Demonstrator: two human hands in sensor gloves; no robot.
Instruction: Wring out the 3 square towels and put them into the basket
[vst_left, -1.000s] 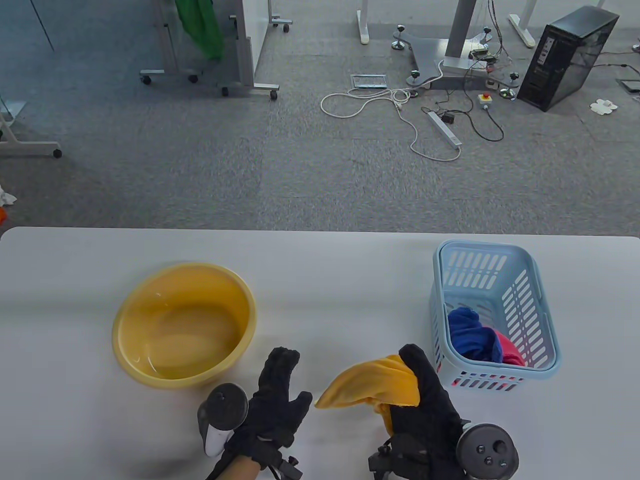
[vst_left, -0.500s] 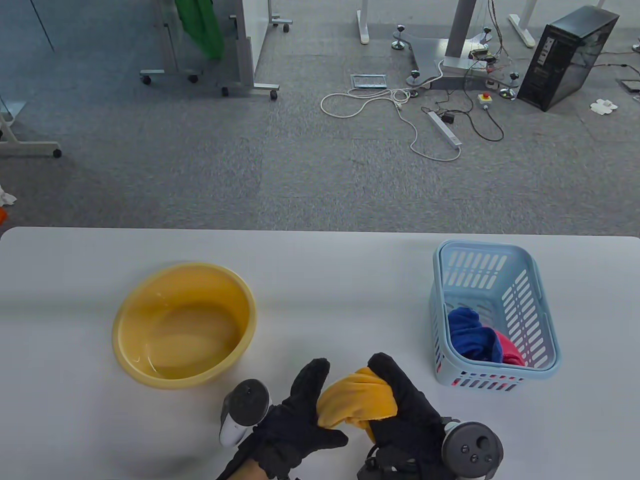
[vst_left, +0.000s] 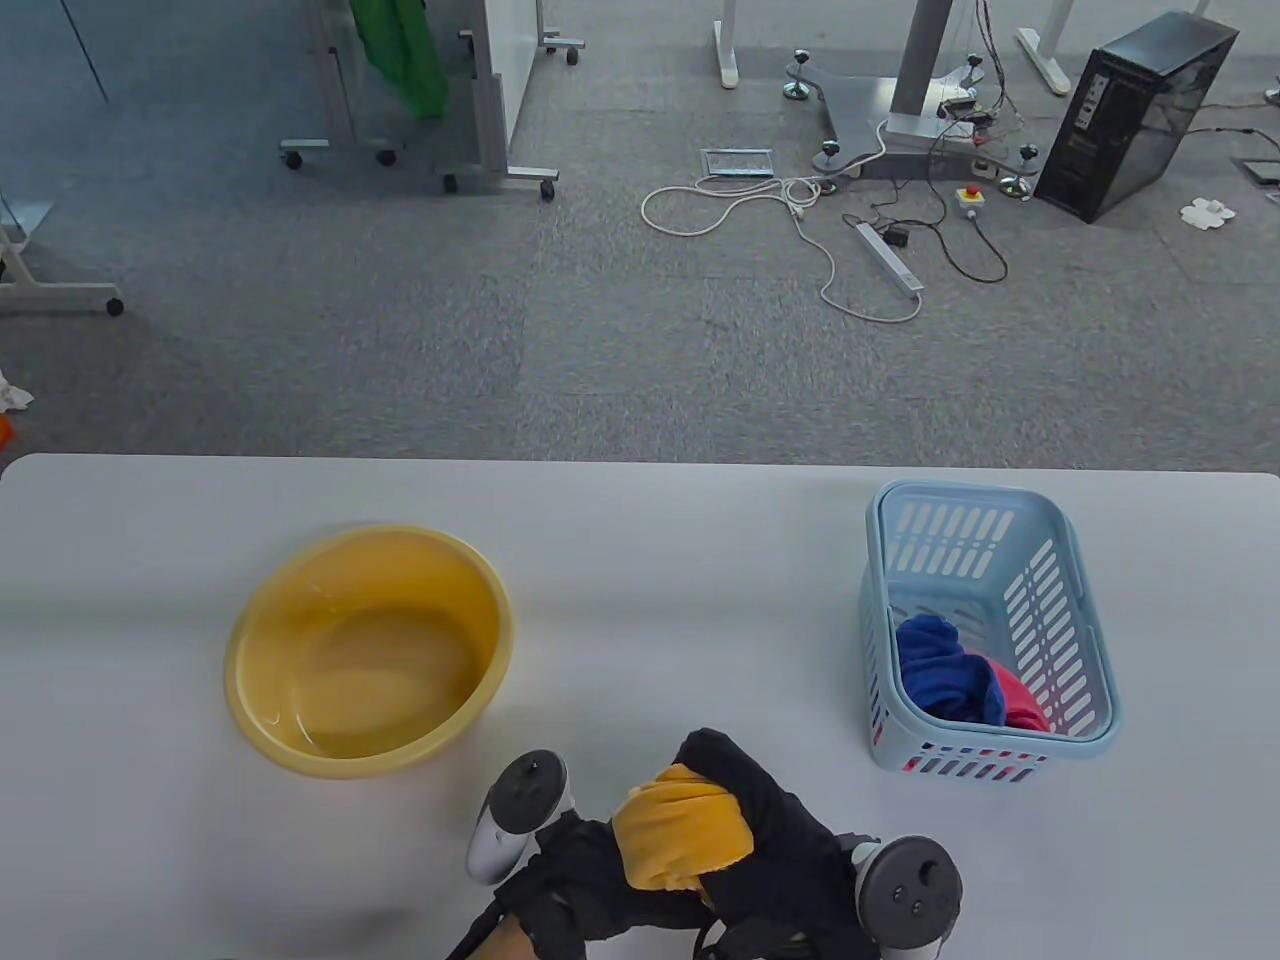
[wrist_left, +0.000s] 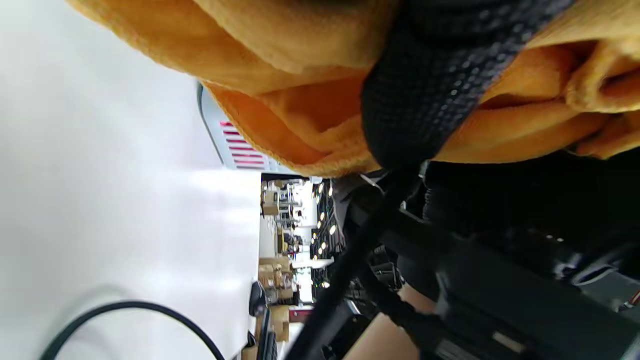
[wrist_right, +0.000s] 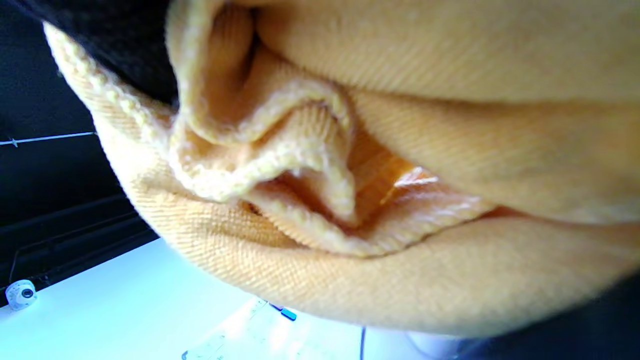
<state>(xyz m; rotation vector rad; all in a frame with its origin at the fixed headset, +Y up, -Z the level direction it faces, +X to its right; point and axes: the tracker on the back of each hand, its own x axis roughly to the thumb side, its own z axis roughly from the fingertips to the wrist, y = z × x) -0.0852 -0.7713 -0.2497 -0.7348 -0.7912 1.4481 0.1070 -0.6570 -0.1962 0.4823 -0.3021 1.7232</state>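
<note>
Both hands have closed on the yellow towel (vst_left: 680, 828) at the table's near edge: the left hand (vst_left: 575, 880), open and apart a second ago, now grips it beside the right hand (vst_left: 770, 830), so wringing looks ready to begin. Right of the grip and farther off, the basket (vst_left: 1085, 640) holds the blue towel (vst_left: 940, 665) and red towel (vst_left: 1020, 700); left, the yellow basin (vst_left: 370, 755).

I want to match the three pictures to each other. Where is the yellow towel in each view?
Table view: yellow towel at bottom centre, bunched between both hands, left of the basket.
Left wrist view: it fills the top, with a black gloved finger across it.
Right wrist view: its folds fill nearly the whole picture.
Shared landmark: the white table, seen beside or under the towel in every view.
</note>
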